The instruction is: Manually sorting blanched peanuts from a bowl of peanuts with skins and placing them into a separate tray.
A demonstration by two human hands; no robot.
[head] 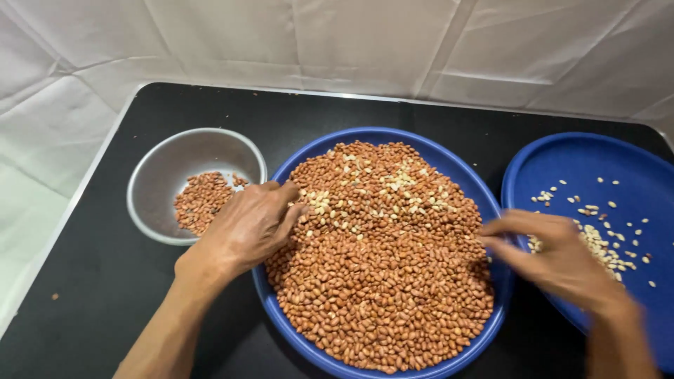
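A metal bowl (189, 158) with a few red-skinned peanuts stood on the black tabletop (91, 281), just left of the left hand (246, 228). That hand's fingers (284, 203) were pressed together, resting on the left edge of the peanut heap (382, 274) in the middle blue plate (456, 168). The right hand (558, 256), blurred, had its fingers (502, 228) drawn together at the heap's right edge; whether they pinched anything could not be told. Beyond them lay a second blue plate (597, 161) with pale skinless peanuts (600, 245).
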